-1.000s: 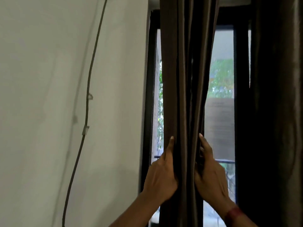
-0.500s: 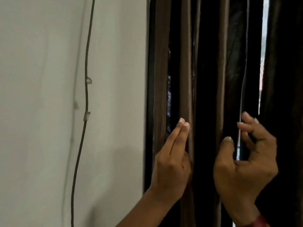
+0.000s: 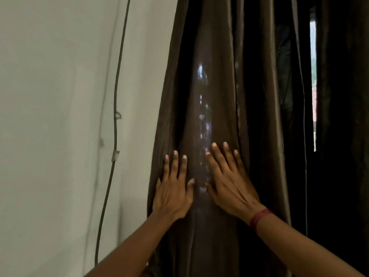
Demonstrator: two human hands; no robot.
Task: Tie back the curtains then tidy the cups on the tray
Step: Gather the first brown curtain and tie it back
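1. Curtain [image 3: 215, 96]: dark brown and glossy; hangs in vertical folds just right of the wall [image 3: 60, 116], its left edge lying over the wall; spots of daylight show through the centre fold.
2. Left hand [image 3: 172, 194]: palm flat on the curtain's left folds; fingers [image 3: 175, 166] straight, slightly spread, pinching nothing.
3. Right hand [image 3: 231, 186]: flat on the fabric just beside the left hand, not touching it; fingers [image 3: 219, 158] straight and fanned apart; dark red wristband [image 3: 259, 216] at the wrist.
4. Cable [image 3: 115, 126]: thin and dark; runs down the pale wall; held by a small clip [image 3: 115, 155].
5. Second curtain [image 3: 343, 136]: darker, at far right; a narrow slit of daylight [image 3: 313, 76] separates it from the first.
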